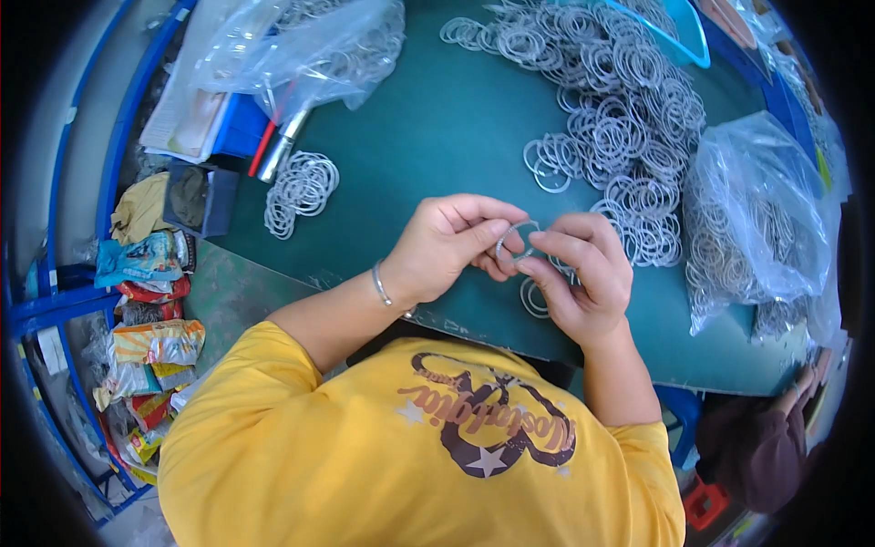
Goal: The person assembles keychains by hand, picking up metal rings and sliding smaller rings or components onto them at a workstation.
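A thin silver metal ring (500,244) is held upright between my two hands over the green table (428,118). My left hand (447,242) pinches its left side between thumb and fingers. On its other side, the thumb and fingertips of my right hand (583,278) close on the ring's edge. A few loose rings (535,311) lie beneath my right hand, partly hidden by it. Beyond them spreads a large heap of similar rings (629,118). A smaller cluster of rings (303,187) sits off to the left.
Clear plastic bags of rings stand at right (756,210) and upper left (355,55). A light-blue tray (688,36) edges the heap. A red pen (262,149), silver tube (283,146) and grey bin (214,208) stand left. Another person's dark sleeve (752,447) shows lower right.
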